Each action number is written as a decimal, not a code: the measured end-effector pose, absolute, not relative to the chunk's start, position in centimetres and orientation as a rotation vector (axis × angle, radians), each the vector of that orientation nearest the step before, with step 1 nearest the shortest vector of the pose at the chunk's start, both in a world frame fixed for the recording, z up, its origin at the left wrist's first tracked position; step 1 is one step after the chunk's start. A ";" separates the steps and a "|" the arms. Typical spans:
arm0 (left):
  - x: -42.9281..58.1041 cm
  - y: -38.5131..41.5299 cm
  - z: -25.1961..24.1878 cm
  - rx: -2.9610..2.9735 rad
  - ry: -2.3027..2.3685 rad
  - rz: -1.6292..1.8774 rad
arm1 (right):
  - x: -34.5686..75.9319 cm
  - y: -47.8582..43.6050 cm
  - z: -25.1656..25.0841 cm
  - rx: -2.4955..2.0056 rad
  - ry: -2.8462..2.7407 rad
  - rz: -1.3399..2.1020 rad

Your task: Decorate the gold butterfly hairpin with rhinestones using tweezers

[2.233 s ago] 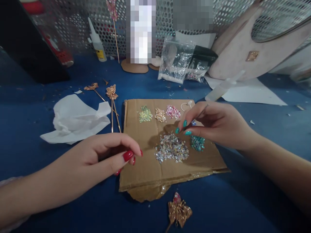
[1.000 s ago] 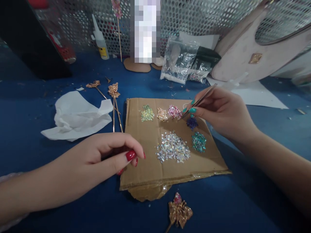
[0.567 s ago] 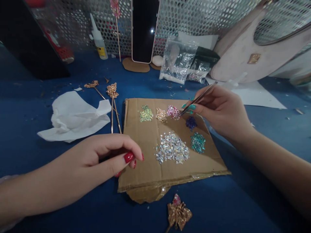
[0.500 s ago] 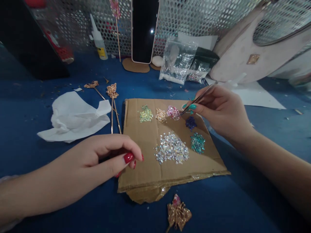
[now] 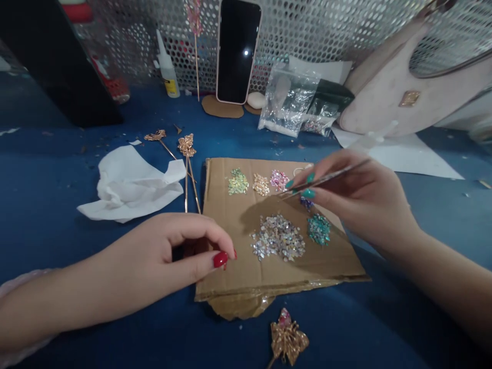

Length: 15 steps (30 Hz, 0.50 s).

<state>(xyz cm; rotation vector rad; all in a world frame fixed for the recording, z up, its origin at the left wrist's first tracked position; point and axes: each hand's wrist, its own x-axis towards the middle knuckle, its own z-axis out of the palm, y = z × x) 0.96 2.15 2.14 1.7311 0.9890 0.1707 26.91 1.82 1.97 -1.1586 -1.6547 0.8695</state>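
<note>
Tweezers are held in my right hand, pinched between thumb and fingers. Their tips hover over the cardboard, just below the pink sequins; whether they grip a piece is too small to tell. My left hand rests at the board's left edge, loosely curled, with no object visible in it. Silver sequins form the biggest pile. Smaller piles are green, peach, teal and dark blue, the last partly hidden by my right hand.
A gold leaf-shaped ornament with a pink tip lies in front of the board. Gold hairpins and crumpled white paper are at the left. Behind stand a glue bottle, a phone, plastic bags and a pale handbag.
My right hand has moved the tweezers away from the pink sequins, down and toward the front, casting a shadow over the silver pile. The whole view has shifted slightly; my left hand keeps its curled pose.
</note>
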 end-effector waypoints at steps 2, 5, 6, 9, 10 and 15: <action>1.1 2.2 2.3 1.707 0.950 0.176 | 26.2 0.8 2.4 -1.072 -1.748 0.883; 1.2 2.3 2.4 1.696 0.904 0.177 | 25.3 -0.5 2.7 -0.931 -1.848 0.844; 1.2 2.4 2.4 1.700 0.896 0.182 | 25.0 -0.8 2.8 -0.920 -1.855 0.866; 1.3 2.4 2.3 1.706 0.888 0.205 | 24.4 -1.2 2.9 -0.873 -1.871 0.862; 1.3 2.4 2.3 1.700 0.891 0.204 | 24.2 -1.3 2.9 -0.868 -1.878 0.851; 1.4 2.3 2.4 1.651 0.912 0.181 | 23.9 -1.3 3.1 -0.861 -1.924 0.834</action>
